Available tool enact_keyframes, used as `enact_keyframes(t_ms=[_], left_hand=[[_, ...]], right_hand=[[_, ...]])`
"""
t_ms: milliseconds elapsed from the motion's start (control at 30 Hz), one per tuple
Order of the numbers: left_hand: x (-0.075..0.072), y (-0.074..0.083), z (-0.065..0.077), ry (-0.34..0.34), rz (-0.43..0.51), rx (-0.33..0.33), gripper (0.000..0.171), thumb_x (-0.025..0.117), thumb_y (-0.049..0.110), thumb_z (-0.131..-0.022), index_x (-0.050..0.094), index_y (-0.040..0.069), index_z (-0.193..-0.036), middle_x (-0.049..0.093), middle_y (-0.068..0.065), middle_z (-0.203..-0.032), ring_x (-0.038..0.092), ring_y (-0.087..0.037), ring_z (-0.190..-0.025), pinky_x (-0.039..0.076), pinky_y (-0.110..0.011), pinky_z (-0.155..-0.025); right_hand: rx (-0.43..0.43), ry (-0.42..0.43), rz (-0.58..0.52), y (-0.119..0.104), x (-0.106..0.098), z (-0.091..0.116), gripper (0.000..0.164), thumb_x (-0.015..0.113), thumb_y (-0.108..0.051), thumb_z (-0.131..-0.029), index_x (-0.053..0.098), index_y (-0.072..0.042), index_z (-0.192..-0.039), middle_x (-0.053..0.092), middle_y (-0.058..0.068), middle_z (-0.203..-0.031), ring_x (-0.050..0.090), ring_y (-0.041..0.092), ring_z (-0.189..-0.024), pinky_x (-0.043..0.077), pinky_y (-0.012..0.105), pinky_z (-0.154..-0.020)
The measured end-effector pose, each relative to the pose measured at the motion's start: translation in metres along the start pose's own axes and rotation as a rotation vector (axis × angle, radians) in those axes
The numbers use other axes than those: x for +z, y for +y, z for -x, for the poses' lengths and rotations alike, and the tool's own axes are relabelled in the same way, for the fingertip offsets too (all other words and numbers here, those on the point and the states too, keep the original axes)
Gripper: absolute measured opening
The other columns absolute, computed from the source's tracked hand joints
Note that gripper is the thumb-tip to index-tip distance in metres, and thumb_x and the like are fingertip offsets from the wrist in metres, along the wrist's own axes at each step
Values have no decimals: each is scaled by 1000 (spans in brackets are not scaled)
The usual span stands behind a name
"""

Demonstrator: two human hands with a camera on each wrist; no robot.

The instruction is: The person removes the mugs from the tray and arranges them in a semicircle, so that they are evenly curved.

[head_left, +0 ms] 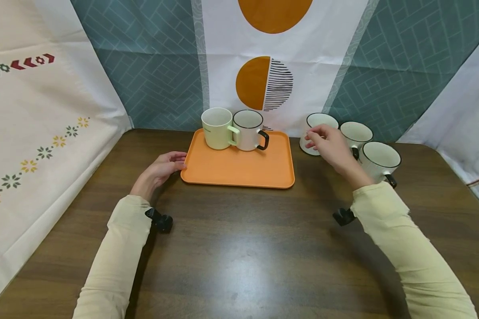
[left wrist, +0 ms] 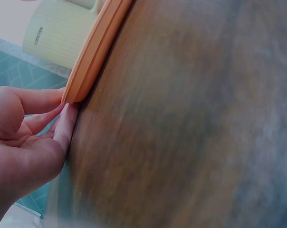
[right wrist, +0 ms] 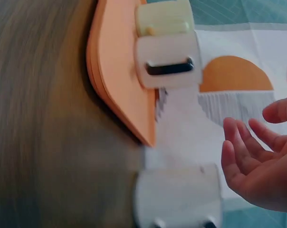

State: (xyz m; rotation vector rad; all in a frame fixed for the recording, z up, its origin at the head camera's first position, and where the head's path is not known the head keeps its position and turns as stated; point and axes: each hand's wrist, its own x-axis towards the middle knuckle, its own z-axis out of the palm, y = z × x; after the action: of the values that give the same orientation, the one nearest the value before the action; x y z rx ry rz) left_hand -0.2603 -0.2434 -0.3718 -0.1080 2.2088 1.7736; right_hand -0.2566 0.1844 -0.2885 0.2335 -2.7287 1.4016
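Observation:
An orange tray [head_left: 239, 170] lies on the table, and my left hand [head_left: 163, 167] pinches its left edge between thumb and fingers. On the tray, a pale green mug [head_left: 215, 133] and a white mug [head_left: 245, 136] with a black rim and handle stand side by side, handles pointing right. My right hand [head_left: 332, 147] hovers beside and slightly over another black-rimmed white mug [head_left: 321, 119] right of the tray. Its fingers are loosely bent and hold nothing; the right wrist view shows this hand [right wrist: 262, 161] apart from the mug below it.
Two more black-rimmed white mugs, a back one [head_left: 356, 132] and a front one [head_left: 380, 157], stand close together behind the right forearm. A patterned cloth [head_left: 151, 66] hangs along the table's back edge. The brown table [head_left: 243, 248] extends in front of the tray.

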Motion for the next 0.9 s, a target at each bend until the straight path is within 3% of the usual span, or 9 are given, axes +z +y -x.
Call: enact_keyframes(t_ms=[200,333,567,667,800,900], left_hand=[[0,0,-1,1,-2,3,56,50,-5,-95,26,-9,-146,34,-25,-143,42,-27,-119,31,-38,-109],[0,-1,-1,-2,-6,5,56,51,-5,-95,27,-8,-146,35,-24,-142,44,-25,-117,33,-37,-108],[-1,-1,0,-7,-7,12,56,50,-4,-96,26,-9,-146,34,-25,-143,43,-25,-118,33,-37,-108],[-1,0,0,-5,-4,8,56,51,-5,-95,26,-9,-146,33,-26,-143,43,-26,-119,32,-37,-109],[1,0,-1,0,3,3,56,51,-6,-95,27,-9,-145,34,-25,-142,42,-29,-123,32,-38,-109],[0,0,-2,2,-3,-1,55,50,-6,-95,27,-9,-145,34,-25,-142,41,-29,-125,32,-38,-109]], right_hand=[[32,-72,-104,3,39,-22,35,48,-18,-101,54,9,-123,59,26,-118,58,34,-107,47,36,-89],[98,-85,-197,4,62,-35,37,47,-17,-101,51,9,-127,56,25,-123,55,34,-111,44,42,-97],[134,15,-379,0,92,-53,44,49,-22,-101,42,4,-135,52,23,-131,56,35,-114,43,43,-100],[123,63,-439,-1,103,-60,36,50,-19,-100,46,5,-127,55,24,-123,59,36,-106,45,42,-97],[103,83,-533,-2,115,-64,18,53,-16,-99,52,2,-104,60,27,-105,59,38,-94,49,41,-92],[88,92,-582,1,123,-66,18,56,-17,-98,54,-1,-89,63,22,-88,61,34,-83,51,41,-85]])
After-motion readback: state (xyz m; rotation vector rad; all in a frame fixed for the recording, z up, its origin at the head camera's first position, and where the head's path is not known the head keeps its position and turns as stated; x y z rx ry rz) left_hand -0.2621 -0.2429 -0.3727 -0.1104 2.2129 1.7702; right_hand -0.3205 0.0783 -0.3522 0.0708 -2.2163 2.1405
